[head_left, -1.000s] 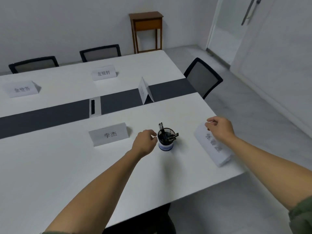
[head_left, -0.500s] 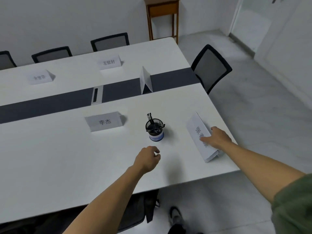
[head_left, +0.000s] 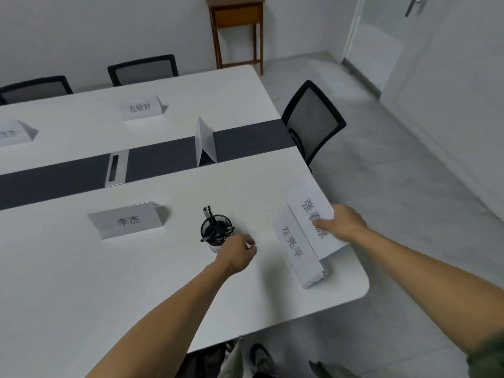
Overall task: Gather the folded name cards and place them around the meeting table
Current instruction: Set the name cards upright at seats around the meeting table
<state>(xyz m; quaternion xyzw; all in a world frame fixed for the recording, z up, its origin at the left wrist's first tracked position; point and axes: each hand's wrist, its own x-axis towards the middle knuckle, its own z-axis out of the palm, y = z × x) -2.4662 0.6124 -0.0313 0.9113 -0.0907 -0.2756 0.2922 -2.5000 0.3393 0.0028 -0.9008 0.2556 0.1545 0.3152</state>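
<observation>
A stack of flat folded name cards (head_left: 298, 253) lies near the table's right corner. My right hand (head_left: 342, 222) grips the top card (head_left: 311, 207) and has it slid off to the right, over the table edge. My left hand (head_left: 240, 248) is loosely closed on the table, right beside a black pen cup (head_left: 215, 231). Standing name cards are set out: one near me (head_left: 128, 219), one side-on upon the dark centre strip (head_left: 204, 141), one at the far side (head_left: 141, 107), one at the far left (head_left: 13, 133).
The white meeting table (head_left: 81, 282) has a dark strip with a cable hatch (head_left: 116, 167). Black mesh chairs stand at the right end (head_left: 313, 121) and along the far side (head_left: 143, 69). A wooden side table (head_left: 237, 28) stands by the wall. The floor lies to the right.
My right hand has drawn the top card off the stack to the right, uncovering the card beneath. My left hand moved forward to the pen cup. The view shifted closer.
</observation>
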